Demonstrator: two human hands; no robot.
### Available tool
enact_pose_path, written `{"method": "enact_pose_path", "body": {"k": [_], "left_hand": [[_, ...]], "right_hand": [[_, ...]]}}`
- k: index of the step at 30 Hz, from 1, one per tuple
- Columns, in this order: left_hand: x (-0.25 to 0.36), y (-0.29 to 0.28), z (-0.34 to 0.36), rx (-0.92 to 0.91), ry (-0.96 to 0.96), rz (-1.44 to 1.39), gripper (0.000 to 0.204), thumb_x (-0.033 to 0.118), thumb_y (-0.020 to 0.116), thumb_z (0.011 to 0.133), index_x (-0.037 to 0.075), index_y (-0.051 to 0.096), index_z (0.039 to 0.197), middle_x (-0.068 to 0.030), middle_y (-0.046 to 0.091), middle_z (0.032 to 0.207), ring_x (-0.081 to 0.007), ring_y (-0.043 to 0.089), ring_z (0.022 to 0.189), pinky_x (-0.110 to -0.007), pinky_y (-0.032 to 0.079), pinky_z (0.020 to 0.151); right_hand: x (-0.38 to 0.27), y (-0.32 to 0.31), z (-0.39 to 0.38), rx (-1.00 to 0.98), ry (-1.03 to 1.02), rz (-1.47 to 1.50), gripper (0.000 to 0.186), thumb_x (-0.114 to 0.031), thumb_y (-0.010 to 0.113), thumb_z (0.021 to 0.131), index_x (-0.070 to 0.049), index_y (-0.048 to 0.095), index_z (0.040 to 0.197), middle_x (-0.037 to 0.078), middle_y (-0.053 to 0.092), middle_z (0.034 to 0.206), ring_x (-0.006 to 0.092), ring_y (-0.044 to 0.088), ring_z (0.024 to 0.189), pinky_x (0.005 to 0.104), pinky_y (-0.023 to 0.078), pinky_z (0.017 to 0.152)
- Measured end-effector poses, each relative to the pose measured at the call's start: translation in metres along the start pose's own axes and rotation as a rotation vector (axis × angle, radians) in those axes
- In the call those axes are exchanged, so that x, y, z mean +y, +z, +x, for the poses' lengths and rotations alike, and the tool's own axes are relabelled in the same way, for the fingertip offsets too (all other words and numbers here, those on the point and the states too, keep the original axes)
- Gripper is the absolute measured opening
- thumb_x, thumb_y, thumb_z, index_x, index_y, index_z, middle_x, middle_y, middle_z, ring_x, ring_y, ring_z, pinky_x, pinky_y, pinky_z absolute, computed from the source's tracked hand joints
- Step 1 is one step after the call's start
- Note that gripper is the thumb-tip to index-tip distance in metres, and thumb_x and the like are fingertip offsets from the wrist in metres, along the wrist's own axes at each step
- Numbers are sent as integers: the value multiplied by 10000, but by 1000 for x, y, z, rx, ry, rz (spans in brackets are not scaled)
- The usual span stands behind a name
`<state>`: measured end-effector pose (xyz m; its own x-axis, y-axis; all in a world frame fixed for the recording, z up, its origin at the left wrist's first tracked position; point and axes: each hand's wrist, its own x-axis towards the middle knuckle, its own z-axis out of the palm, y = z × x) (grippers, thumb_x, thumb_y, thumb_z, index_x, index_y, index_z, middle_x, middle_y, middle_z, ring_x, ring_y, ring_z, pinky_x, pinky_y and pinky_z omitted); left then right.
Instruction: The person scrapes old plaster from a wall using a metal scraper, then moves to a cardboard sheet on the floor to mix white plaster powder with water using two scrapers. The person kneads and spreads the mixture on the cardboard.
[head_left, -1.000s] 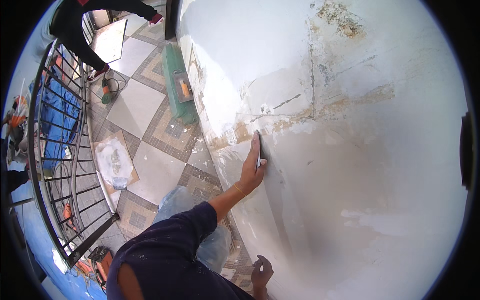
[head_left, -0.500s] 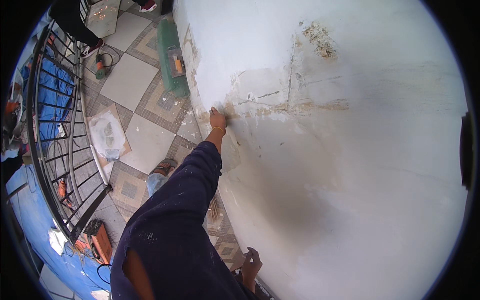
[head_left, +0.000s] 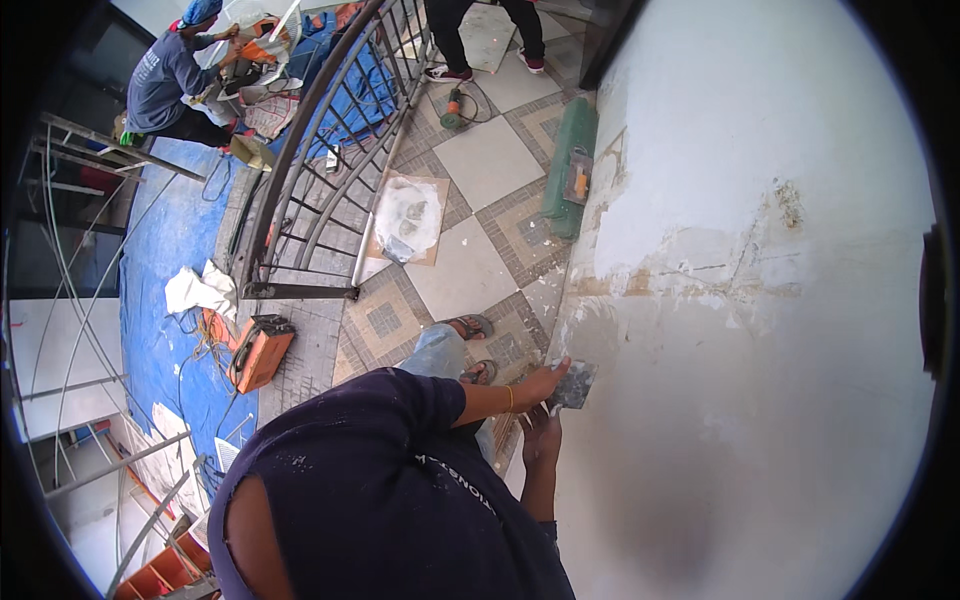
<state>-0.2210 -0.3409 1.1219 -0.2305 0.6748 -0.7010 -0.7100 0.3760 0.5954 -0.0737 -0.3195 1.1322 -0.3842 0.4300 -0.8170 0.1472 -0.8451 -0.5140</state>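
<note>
My left hand (head_left: pixel 541 385), with a yellow band at its wrist, grips a thin, square, grey putty scraper (head_left: pixel 574 385) by its left side, close to the wall. Just below it is my right hand (head_left: pixel 541 436), fingers pointing up and slightly apart, with whitish smears at the tips. They come up to the scraper's lower corner; whether they touch it I cannot tell. The white wall (head_left: pixel 700 400) beside both hands has a band of bare, stained plaster patches (head_left: pixel 640 283) above them.
A green case (head_left: pixel 570 170) lies along the wall's foot. On the tiles are a smeared board (head_left: pixel 410 218) and an angle grinder (head_left: pixel 453 109). A dark railing (head_left: pixel 305 160) bounds the left, beyond it an orange machine (head_left: pixel 262 353) and a crouching person (head_left: pixel 170 80). Another person's legs (head_left: pixel 450 40) stand at the far end.
My left hand has come back from the stained wall patch to beside my right hand, and the scraper now shows. The view has swung left, bringing the crouching person into sight.
</note>
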Motion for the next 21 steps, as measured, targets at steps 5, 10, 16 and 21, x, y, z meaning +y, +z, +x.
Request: {"method": "enact_pose_path", "body": {"k": [5,10,16,21], "left_hand": [[-10,-76,-141,74,75,250,954,753,313,948,-46,383,1465,-249,472,1442,-322,426,1373,-387,337,1128],[-53,-204,-210,132,219,368,924,759,304,942,-8,469,1431,-264,502,1421,-417,406,1377,-457,306,1150],[-213,-435,-273,533,-242,646,747,624,241,1006,57,547,1383,-282,549,1363,-444,487,1305,-507,337,1122],[-244,-508,-314,425,-448,-252,908,711,132,971,9,343,1509,-241,300,1574,-352,330,1449,-455,253,1181]], "right_hand": [[29,68,-43,-247,-26,-105,287,-284,494,1050,-90,556,1252,56,635,1176,186,611,1017,342,503,823],[64,137,-32,-304,-45,-407,266,-241,549,1029,-78,575,1238,55,659,1090,145,617,885,325,499,748],[91,192,39,-124,-455,-1189,244,-136,622,958,38,626,1129,90,670,1005,181,608,872,326,484,810],[102,272,80,56,-452,-1126,236,-133,648,937,44,634,1091,86,664,896,185,602,744,347,499,684]]}}
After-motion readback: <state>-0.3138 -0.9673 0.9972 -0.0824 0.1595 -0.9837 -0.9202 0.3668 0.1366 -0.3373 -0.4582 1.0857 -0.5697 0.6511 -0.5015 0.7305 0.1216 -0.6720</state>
